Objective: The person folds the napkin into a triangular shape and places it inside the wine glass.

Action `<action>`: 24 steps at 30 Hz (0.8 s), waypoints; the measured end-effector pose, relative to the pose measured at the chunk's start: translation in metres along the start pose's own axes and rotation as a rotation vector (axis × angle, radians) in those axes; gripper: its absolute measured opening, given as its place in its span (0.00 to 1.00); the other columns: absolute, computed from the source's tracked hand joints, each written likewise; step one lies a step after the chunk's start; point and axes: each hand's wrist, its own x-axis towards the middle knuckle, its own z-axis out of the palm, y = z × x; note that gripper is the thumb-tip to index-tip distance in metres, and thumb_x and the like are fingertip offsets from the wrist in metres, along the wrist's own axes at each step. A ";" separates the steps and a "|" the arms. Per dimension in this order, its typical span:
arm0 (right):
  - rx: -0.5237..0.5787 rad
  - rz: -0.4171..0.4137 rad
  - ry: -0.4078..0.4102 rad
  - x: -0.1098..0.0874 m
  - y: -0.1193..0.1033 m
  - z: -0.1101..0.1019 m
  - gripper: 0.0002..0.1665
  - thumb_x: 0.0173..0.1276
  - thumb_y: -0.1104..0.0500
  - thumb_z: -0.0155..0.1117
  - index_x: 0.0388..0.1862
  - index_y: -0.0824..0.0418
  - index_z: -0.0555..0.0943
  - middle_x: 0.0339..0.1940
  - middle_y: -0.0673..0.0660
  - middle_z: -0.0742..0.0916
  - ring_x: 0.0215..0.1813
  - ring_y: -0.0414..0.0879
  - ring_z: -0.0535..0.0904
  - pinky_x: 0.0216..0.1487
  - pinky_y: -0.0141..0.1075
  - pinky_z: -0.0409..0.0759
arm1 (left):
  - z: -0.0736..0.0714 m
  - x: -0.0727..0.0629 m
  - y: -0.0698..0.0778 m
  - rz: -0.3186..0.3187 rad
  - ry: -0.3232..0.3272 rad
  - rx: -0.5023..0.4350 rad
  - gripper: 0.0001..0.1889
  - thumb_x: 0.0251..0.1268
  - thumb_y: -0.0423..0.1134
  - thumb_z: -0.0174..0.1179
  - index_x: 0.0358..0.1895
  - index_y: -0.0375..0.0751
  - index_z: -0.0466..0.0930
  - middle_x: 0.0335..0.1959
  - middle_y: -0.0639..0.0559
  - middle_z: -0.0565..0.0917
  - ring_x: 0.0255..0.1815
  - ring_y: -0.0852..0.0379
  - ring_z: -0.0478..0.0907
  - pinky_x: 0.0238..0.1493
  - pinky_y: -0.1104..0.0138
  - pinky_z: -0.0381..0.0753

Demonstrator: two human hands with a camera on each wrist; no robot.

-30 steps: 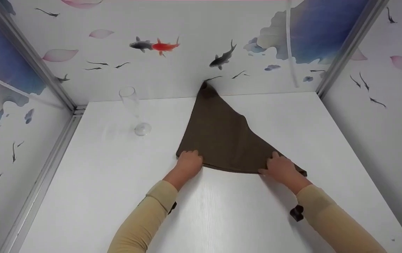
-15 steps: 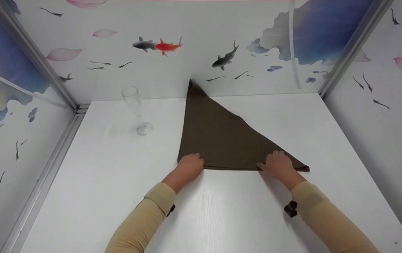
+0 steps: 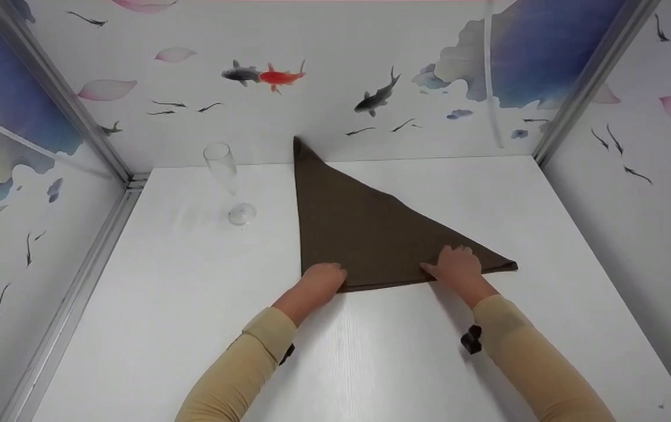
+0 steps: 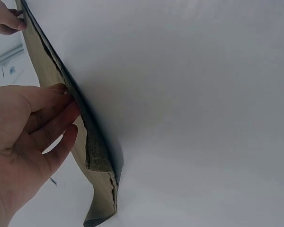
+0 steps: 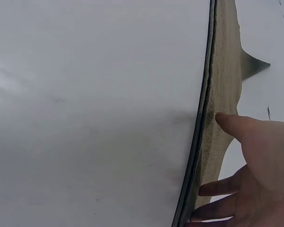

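Note:
A dark brown cloth [image 3: 365, 228], folded into a rough triangle, lies on the white table in the head view. Its far tip reaches the back wall and a narrow corner points right. My left hand [image 3: 318, 280] holds the near edge by the left corner, which it hides. In the left wrist view, the thumb and fingertips of this hand [image 4: 38, 123] meet at the layered edge. My right hand [image 3: 457, 265] rests on the cloth near the right corner. Its thumb and straight, spread fingers touch the cloth's upper side [image 5: 227, 71] in the right wrist view.
A clear stemmed glass [image 3: 242, 214] stands at the back left of the table [image 3: 195, 305], apart from the cloth. White walls printed with fish and petals close off the back [image 3: 324, 35] and both sides, with metal frame posts [image 3: 582, 88] at the corners.
The cloth has turned counter-clockwise: its far tip has swung left and its right corner has risen. My right hand has moved slightly up and left; my left hand has come slightly nearer and right.

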 end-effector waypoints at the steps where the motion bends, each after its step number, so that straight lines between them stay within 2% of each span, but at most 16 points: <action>1: -0.001 0.003 -0.005 0.001 0.000 -0.001 0.48 0.70 0.34 0.55 0.55 0.83 0.70 0.53 0.83 0.75 0.57 0.72 0.72 0.50 0.57 0.77 | 0.000 0.000 0.000 0.005 -0.002 -0.018 0.11 0.69 0.31 0.58 0.52 0.38 0.81 0.46 0.47 0.83 0.49 0.52 0.80 0.51 0.63 0.79; 7: 0.016 0.027 -0.048 0.008 0.001 -0.004 0.52 0.68 0.35 0.58 0.63 0.84 0.64 0.62 0.85 0.68 0.64 0.75 0.64 0.55 0.59 0.73 | 0.000 -0.001 -0.002 0.046 0.010 -0.098 0.09 0.67 0.30 0.60 0.47 0.44 0.84 0.41 0.52 0.84 0.44 0.56 0.80 0.46 0.65 0.79; 11: 0.023 0.041 -0.077 0.013 0.003 -0.004 0.52 0.68 0.36 0.58 0.64 0.83 0.62 0.63 0.85 0.65 0.65 0.74 0.63 0.56 0.59 0.72 | -0.001 -0.003 -0.003 0.067 0.003 -0.157 0.12 0.68 0.31 0.60 0.50 0.47 0.85 0.44 0.54 0.83 0.46 0.57 0.80 0.49 0.65 0.79; 14: 0.025 0.043 -0.086 0.016 0.004 -0.004 0.52 0.68 0.36 0.59 0.63 0.83 0.63 0.63 0.84 0.67 0.64 0.74 0.65 0.57 0.59 0.72 | 0.000 -0.005 -0.004 0.076 0.022 -0.167 0.13 0.68 0.31 0.60 0.51 0.49 0.85 0.44 0.54 0.83 0.45 0.57 0.79 0.48 0.65 0.79; 17: 0.045 0.034 -0.088 0.018 0.005 -0.006 0.49 0.68 0.37 0.60 0.61 0.83 0.65 0.59 0.81 0.69 0.57 0.72 0.71 0.53 0.57 0.75 | 0.000 -0.006 -0.007 0.066 0.045 -0.115 0.12 0.66 0.34 0.63 0.50 0.49 0.84 0.41 0.53 0.80 0.40 0.57 0.79 0.44 0.65 0.80; 19: 0.063 0.026 -0.089 0.020 0.006 -0.007 0.48 0.67 0.38 0.61 0.59 0.83 0.67 0.59 0.80 0.69 0.51 0.68 0.76 0.49 0.55 0.77 | 0.000 -0.006 -0.008 0.036 0.047 -0.082 0.13 0.64 0.38 0.66 0.51 0.48 0.82 0.40 0.52 0.79 0.39 0.56 0.78 0.43 0.64 0.80; 22: 0.086 0.015 -0.095 0.023 0.006 -0.009 0.46 0.68 0.40 0.62 0.58 0.84 0.68 0.61 0.79 0.65 0.39 0.61 0.79 0.42 0.51 0.80 | 0.000 -0.004 -0.011 -0.017 0.045 -0.061 0.18 0.61 0.44 0.69 0.52 0.46 0.79 0.43 0.49 0.78 0.43 0.53 0.77 0.45 0.61 0.80; 24: 0.095 0.017 -0.108 0.025 0.006 -0.010 0.44 0.68 0.41 0.62 0.57 0.83 0.69 0.64 0.80 0.63 0.35 0.57 0.79 0.40 0.49 0.80 | 0.001 -0.004 -0.013 -0.052 0.040 -0.058 0.22 0.60 0.47 0.69 0.55 0.45 0.78 0.47 0.47 0.77 0.48 0.51 0.76 0.49 0.59 0.79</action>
